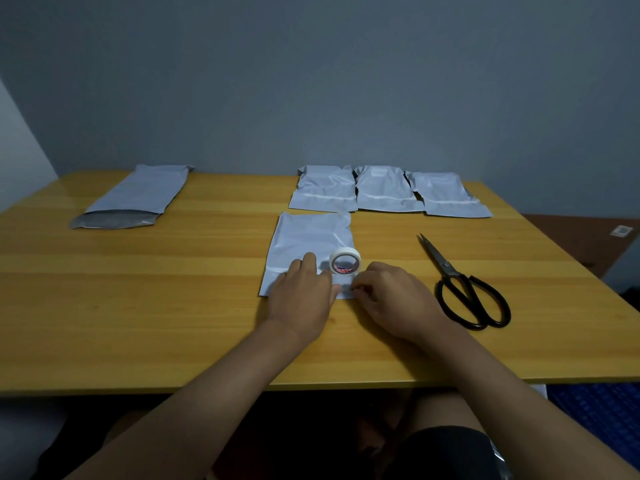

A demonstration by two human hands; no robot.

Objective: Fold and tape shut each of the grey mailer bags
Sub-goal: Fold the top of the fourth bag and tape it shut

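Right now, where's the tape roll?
In the head view the tape roll stands on edge on the near mailer bag, centre of the table, just beyond the two hands, with the scissors to its right.

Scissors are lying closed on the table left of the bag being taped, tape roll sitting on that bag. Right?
Not quite. The head view shows the scissors lying closed on the table to the right of the bag being taped, beyond the right hand, not left of it. The tape roll does sit on that bag.
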